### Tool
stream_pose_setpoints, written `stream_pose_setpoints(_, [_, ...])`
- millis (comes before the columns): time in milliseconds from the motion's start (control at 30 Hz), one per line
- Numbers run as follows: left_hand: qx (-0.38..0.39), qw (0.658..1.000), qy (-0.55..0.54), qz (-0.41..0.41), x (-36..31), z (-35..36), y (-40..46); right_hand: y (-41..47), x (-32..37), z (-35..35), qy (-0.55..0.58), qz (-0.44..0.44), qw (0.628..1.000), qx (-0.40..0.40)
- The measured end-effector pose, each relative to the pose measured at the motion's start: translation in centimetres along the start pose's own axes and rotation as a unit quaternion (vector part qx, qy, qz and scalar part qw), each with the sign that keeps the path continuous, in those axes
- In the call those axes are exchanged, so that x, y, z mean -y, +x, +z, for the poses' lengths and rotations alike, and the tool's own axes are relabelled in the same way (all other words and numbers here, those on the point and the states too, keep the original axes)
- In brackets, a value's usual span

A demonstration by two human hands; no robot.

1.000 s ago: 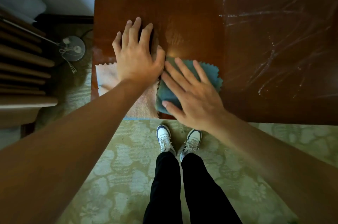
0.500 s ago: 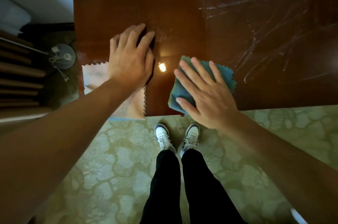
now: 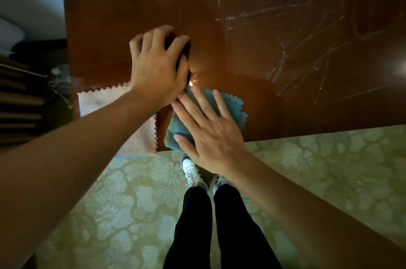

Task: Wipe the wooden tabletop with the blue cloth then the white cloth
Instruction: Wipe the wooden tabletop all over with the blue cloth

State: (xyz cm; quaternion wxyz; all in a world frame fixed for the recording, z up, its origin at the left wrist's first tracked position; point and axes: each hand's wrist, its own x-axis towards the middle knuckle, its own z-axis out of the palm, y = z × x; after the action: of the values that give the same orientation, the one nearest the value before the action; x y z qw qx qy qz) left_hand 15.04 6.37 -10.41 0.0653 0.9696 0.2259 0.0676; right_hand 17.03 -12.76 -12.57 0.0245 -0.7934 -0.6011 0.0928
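Pressing blue cloth (image 3: 232,107) flat with spread right hand (image 3: 211,136) near tabletop (image 3: 136,4) front edge, likely to wipe; bracing left hand (image 3: 157,68), fingers relaxed, beyond white cloth (image 3: 103,100); smears ahead.

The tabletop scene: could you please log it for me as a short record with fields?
surface: wooden tabletop, glossy, pale streaks on its right part
blue cloth: flat near the front edge, under the right hand
right hand: fingers straight and spread, pressing the blue cloth
white cloth: at the front left corner, partly hidden by the left forearm
left hand: resting on bare wood beyond the white cloth, fingers bent
floor: patterned green carpet
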Motion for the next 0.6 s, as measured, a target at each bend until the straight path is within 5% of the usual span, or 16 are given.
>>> stream_pose_setpoints(600, [0.034, 0.997, -0.033, -0.055, -2.6, 2.4, 3.0, 0.7, -11.5, -2.1, -0.015, 0.038, 0.998, -0.039])
